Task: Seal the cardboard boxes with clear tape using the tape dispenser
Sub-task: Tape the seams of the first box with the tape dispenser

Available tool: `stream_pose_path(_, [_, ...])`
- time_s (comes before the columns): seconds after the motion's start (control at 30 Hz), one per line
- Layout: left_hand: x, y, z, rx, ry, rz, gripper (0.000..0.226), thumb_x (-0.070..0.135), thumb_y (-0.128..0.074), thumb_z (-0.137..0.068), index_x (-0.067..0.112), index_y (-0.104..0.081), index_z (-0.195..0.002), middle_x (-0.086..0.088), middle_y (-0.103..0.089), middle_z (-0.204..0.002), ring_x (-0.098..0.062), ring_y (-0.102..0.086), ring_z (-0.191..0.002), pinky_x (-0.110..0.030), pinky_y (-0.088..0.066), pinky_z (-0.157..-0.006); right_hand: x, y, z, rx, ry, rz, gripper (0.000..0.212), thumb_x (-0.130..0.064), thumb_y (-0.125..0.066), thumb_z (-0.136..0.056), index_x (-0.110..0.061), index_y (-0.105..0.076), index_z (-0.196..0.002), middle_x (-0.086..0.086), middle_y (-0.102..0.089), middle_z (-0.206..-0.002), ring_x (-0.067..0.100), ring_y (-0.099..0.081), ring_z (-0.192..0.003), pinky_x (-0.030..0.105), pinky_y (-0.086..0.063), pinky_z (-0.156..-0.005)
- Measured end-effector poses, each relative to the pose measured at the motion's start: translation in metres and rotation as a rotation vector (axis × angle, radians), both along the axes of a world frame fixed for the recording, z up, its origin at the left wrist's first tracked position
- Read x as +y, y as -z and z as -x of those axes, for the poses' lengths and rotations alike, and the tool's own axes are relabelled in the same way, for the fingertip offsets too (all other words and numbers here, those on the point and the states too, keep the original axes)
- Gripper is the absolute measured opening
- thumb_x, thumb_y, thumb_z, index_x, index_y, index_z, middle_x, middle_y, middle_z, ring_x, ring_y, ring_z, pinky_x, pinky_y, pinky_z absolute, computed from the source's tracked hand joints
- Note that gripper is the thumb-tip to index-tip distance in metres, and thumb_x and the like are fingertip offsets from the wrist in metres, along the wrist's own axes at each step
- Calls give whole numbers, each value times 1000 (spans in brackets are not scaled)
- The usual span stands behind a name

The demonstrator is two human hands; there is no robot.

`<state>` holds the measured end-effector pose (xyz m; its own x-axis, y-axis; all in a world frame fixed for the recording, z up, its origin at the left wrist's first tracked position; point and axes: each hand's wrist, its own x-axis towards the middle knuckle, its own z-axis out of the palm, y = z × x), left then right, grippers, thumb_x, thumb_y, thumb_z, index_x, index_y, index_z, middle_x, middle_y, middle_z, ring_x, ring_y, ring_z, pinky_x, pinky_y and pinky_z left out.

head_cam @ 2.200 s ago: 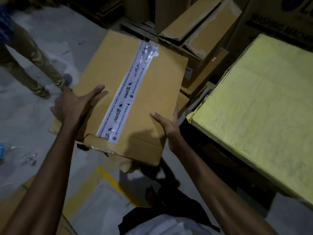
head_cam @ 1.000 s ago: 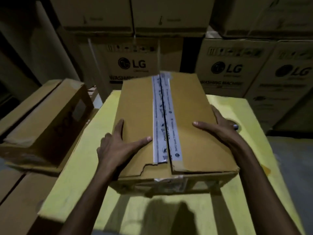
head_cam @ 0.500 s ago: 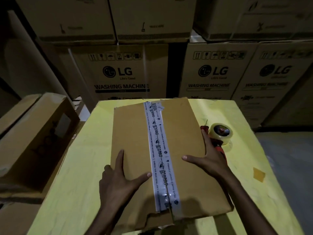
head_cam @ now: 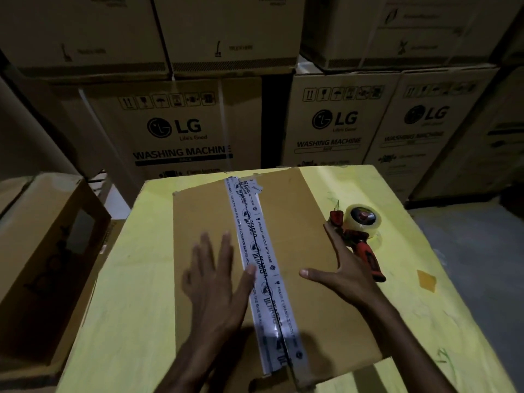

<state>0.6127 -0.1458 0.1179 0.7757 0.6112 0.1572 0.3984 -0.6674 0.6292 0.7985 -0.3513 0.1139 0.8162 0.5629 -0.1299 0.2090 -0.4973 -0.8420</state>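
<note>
- Cardboard box (head_cam: 297, 251) lay flat on the yellow counter (head_cam: 127, 279); printed white tape strip (head_cam: 256, 245) ran along its centre seam
- Your left hand (head_cam: 218, 282) was spread flat over the box top, left of the seam; fingers straight, thumb tip at the strip's edge; slightly blurred
- Your right hand (head_cam: 346, 273) sat at the box's right edge; fingers straight, thumb out over the top; gripping nothing
- Tape dispenser (head_cam: 360, 234) lay on the counter just beside that edge, untouched
- Washing machine cartons (head_cam: 181, 129) stood stacked behind
</note>
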Motion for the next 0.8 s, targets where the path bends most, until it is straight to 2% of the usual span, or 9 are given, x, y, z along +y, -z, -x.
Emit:
stream_pose_path(0.07, [4, 2, -27, -34, 204, -94, 69, 77, -22, -98, 55, 2, -160, 16, 21, -170, -12, 20, -157, -49, 1, -125, -2, -2, -2, 23, 0, 1, 118, -80, -84, -56, -66, -16, -152, -23, -35, -160, 8, -42, -142, 45, -44, -114])
stream_pose_path(0.17, [14, 17, -59, 153, 387, -343, 66, 80, -15, -99, 56, 2, -159, 16, 23, -169, -13, 21, -157, -57, 2, -127, -10, 2, -17, 96, 44, -50, 95, -67, -87, -66, -64, -36, -146, -20, -50, -150, 4, -52, -132, 37, -51, -104])
stream_pose_path(0.27, [19, 29, -66, 245, 381, -430, 67, 81, -7, -98, 56, 9, -158, 14, 26, -169, -14, 23, -156, -57, 10, -126, -19, 5, -46, 94, 412, -148, 56, -53, -83, -80, -38, -64, -130, -4, -69, -129, 12, -65, -112, 24, -54, -80])
stream_pose_path(0.37, [19, 30, -63, 241, 379, -424, 67, 81, -7, -98, 55, 9, -158, 14, 26, -169, -13, 26, -155, -55, 12, -126, -39, 32, -90, -122, 669, 227, 68, -56, -78, -83, -22, -54, -137, 13, -62, -132, 35, -59, -119, 40, -49, -86])
stream_pose_path(0.47, [18, 28, -65, 218, 379, -395, 67, 80, -11, -99, 55, 5, -159, 14, 22, -170, -12, 24, -156, -55, 10, -126, -50, 68, -119, 68, 576, 457, 73, -58, -78, -82, -12, -56, -134, 20, -62, -127, 40, -60, -117, 41, -48, -84])
stream_pose_path(0.53, [18, 27, -64, 208, 376, -382, 67, 81, -12, -99, 55, 3, -159, 14, 20, -170, -12, 23, -156, -55, 10, -126, -52, 88, -130, 240, 506, 396, 56, -48, -80, -85, -4, -68, -117, 18, -71, -108, 38, -69, -99, 45, -55, -84])
stream_pose_path(0.6, [17, 26, -62, 226, 373, -390, 67, 81, -11, -99, 56, 5, -159, 15, 23, -169, -11, 25, -156, -55, 10, -126, -54, 100, -136, 343, 462, 284, 47, -41, -76, -89, 1, -70, -111, 12, -71, -83, 27, -70, -69, 45, -58, -72])
stream_pose_path(0.7, [16, 23, -60, 210, 379, -368, 66, 80, -12, -99, 55, 3, -159, 15, 22, -170, -11, 24, -156, -54, 10, -126, -49, 84, -130, 387, 455, 143, 33, -34, -67, -98, -2, -65, -98, 6, -59, -67, 6, -55, -38, 22, -46, -43])
stream_pose_path(0.8, [15, 21, -60, 141, 389, -332, 64, 73, -19, -104, 49, -11, -162, 13, 11, -172, -11, 17, -158, -50, 6, -128, -44, 49, -124, 497, 481, -38, 22, -19, -60, -102, -9, -57, -82, -1, -55, -51, 0, -47, -30, 13, -36, -34])
